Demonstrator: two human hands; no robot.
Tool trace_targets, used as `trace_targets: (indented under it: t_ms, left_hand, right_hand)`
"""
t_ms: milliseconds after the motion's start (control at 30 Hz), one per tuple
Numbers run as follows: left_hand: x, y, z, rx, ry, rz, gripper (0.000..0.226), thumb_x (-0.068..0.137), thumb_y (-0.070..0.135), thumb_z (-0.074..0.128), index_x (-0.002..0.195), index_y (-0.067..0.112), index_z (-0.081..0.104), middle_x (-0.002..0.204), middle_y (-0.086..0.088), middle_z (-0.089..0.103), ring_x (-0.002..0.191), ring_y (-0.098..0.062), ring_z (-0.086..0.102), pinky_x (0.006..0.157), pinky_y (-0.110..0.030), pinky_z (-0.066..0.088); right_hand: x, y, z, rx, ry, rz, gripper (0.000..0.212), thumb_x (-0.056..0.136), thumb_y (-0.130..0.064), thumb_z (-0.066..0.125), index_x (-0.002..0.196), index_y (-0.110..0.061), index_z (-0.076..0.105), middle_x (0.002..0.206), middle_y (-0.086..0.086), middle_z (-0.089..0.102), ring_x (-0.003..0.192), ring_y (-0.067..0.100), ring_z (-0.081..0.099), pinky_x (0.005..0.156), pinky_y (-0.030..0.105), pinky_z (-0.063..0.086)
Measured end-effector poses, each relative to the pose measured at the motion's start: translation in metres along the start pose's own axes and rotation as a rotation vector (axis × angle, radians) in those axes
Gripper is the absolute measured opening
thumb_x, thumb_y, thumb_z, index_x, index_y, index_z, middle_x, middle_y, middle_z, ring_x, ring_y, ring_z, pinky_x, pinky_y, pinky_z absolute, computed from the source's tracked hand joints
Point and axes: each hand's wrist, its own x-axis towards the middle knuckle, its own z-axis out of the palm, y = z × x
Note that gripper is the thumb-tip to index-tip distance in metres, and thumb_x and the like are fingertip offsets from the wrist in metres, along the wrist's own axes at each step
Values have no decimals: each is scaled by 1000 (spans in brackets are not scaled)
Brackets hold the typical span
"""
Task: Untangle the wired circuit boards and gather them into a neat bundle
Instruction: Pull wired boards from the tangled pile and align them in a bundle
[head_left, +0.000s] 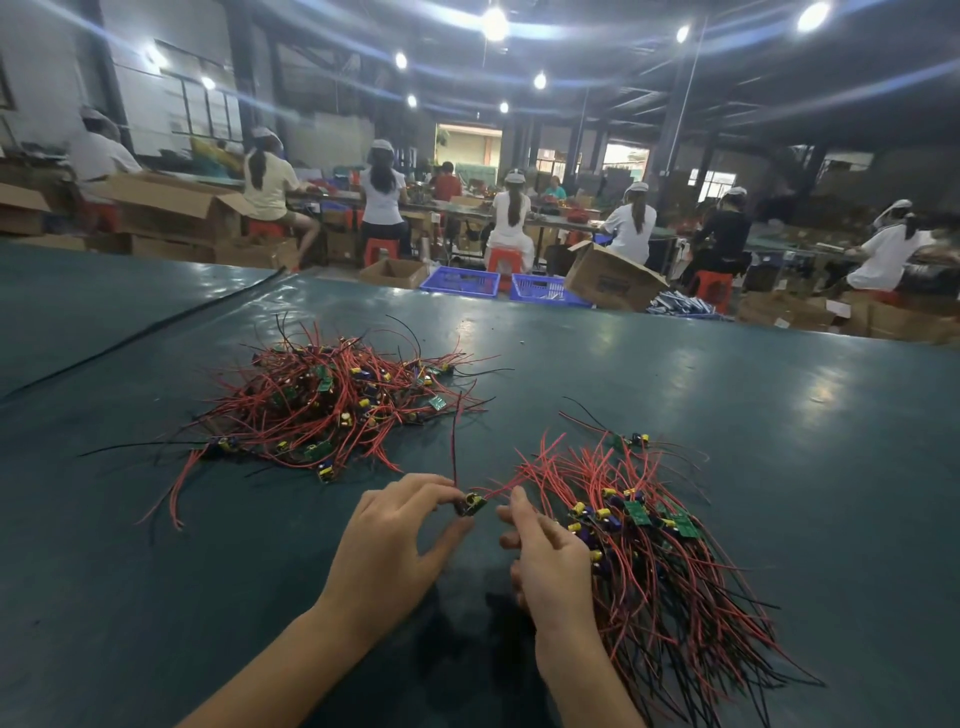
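On the left of the dark green worktop (779, 395) lies a loose tangled heap (332, 400) of red and black wires with small green circuit boards and yellow and blue parts caught all through it, stray wire ends trailing out toward the near-left edge. Just right of it, nearer the person, the left hand (395, 540) has thumb and forefinger closed in a pinch on a single small board (471, 505), held just above the worktop; a dark wire rises straight up from that board and red wires run off it to the right. The right hand (545, 561) sits just beside it, forefinger straight and touching those red wires, the other fingers (511, 540) curled in against the left edge of the gathered bundle (670, 551); I cannot tell whether they grip anything. That bundle lies to the right, its boards grouped near the middle and its wires fanning away toward the near-right edge. One more wired board (636, 440) rests apart just behind the bundle. Beyond the worktop's far edge stand blue crates (460, 283) and an open cardboard box (613, 280), with seated people (382, 202) at long benches.
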Motion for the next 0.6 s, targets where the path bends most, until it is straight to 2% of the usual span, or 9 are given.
trace_targets:
  t_ms: [67,233,367,433,467,533,600]
  left_hand:
    - [0,3,-1,1,-16,53,29,87,45,58,101,23,70,110,12,64,93,-3,61,84,-25,44]
    - [-1,5,-1,29,-7,112,25,81,37,70,100,22,71,112,9,64,94,-6,61,83,-23,43]
    - [-1,8,-3,-6,-14,107,27,83,44,63,98,23,70,108,11,63,93,-5,61,81,-26,46]
    - [-1,10,-4,-107,-10,39,26,81,47,63,90,23,64,94,15,61,81,-3,59,75,-23,45]
    - [-1,11,-4,-188,-7,-24,27,81,49,63,84,23,60,82,15,59,73,-6,58,69,-24,46]
    - [0,12,-4,-342,-30,-175,36,81,55,60,71,21,56,63,6,56,59,-13,55,58,-32,49]
    - [3,14,-5,-451,-109,-327,48,81,65,56,66,19,60,60,-3,61,55,-18,58,55,-35,51]
  right_hand:
    - [-3,-2,2,3,-25,-57,35,89,-41,64,62,-21,75,55,-8,61,47,-1,47,58,23,37]
    - [-8,-5,3,73,-94,-117,31,91,-37,60,72,-19,76,63,-2,61,49,8,46,44,19,37]
    - [-10,-3,4,-17,-102,-220,27,93,-28,62,72,-20,77,61,4,57,58,16,50,51,23,43]
    - [-8,-1,3,-36,-77,-249,28,94,-24,60,72,-20,77,60,2,58,60,15,51,56,26,44]
    - [-8,-1,2,-32,-71,-252,28,94,-23,60,73,-20,77,59,-2,59,59,12,52,53,22,44]
    - [-8,-1,3,-17,-92,-242,26,94,-23,60,75,-21,77,58,-6,62,55,8,52,48,17,42]
    - [-8,0,4,-6,-142,-239,25,93,-22,61,76,-20,79,66,-2,69,62,14,61,56,24,50]
